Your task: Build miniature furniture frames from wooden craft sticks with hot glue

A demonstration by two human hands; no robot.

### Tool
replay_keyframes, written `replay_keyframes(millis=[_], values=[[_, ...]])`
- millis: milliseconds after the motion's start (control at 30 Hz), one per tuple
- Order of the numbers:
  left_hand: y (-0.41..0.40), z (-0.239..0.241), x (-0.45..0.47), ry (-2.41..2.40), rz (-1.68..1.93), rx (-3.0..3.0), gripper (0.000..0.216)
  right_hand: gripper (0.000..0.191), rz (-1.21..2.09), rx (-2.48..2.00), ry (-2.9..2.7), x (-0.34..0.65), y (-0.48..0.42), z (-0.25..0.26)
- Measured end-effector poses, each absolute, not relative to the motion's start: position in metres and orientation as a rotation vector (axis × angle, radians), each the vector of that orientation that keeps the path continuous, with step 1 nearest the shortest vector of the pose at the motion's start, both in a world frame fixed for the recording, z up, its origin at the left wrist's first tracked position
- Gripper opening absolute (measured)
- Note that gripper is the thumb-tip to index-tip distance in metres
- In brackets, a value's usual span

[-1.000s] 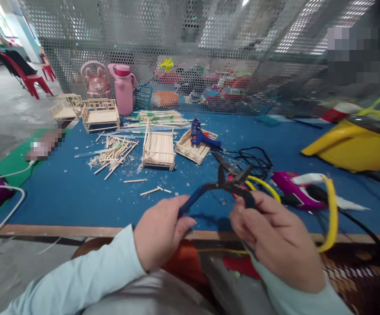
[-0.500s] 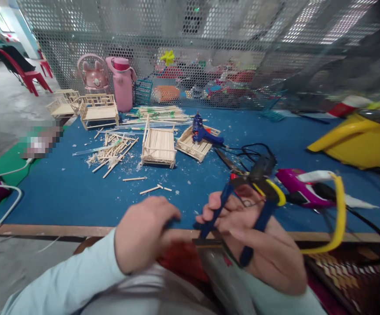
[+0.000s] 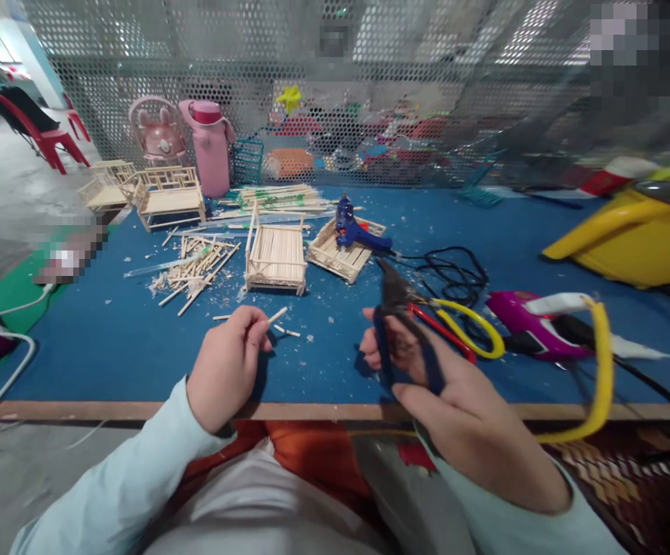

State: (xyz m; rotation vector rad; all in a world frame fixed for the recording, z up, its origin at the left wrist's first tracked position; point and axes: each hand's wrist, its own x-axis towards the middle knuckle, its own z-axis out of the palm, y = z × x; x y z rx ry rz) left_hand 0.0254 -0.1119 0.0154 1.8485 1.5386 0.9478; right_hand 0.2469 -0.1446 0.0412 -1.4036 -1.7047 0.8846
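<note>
My right hand (image 3: 456, 401) grips blue-handled pliers (image 3: 395, 320) upright over the blue mat (image 3: 138, 347), jaws pointing away from me. My left hand (image 3: 227, 366) pinches a thin wooden stick (image 3: 275, 315) that lies on the mat near the front edge. Two more short sticks (image 3: 288, 332) lie just beyond it. Scissors with yellow and red handles (image 3: 456, 320) rest on the mat right behind the pliers.
Small stick-built furniture (image 3: 275, 258) and a second frame (image 3: 340, 254) holding a blue glue gun (image 3: 355, 231) sit mid-mat. A scatter of sticks (image 3: 196, 266), a pink bottle (image 3: 210, 158), black cords (image 3: 450, 270), a purple tool (image 3: 534, 327) and a yellow object (image 3: 635, 247) surround them. Mesh fence behind.
My left hand let go of the pliers handle and reached forward to the stick on the mat. My right hand turned the pliers upright and holds them alone.
</note>
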Motion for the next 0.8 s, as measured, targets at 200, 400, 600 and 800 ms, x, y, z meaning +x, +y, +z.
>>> replay_keyframes(millis=[200, 400, 600, 800], values=[[-0.114, 0.019, 0.042, 1.153, 1.096, 1.159, 0.025, 0.066, 0.486, -1.572, -2.383, 0.236, -0.133, 0.047], [-0.114, 0.017, 0.047, 1.100, 1.129, 1.082, 0.024, 0.069, 0.438, -1.587, -2.521, 0.229, -0.128, 0.045], [-0.115, 0.019, 0.046, 1.106, 1.173, 1.057, 0.023, 0.068, 0.420, -1.623, -2.515, 0.227, -0.128, 0.045], [-0.116, 0.020, 0.045, 1.150, 1.140, 1.113, 0.021, 0.068, 0.392, -1.619, -2.537, 0.226, -0.127, 0.045]])
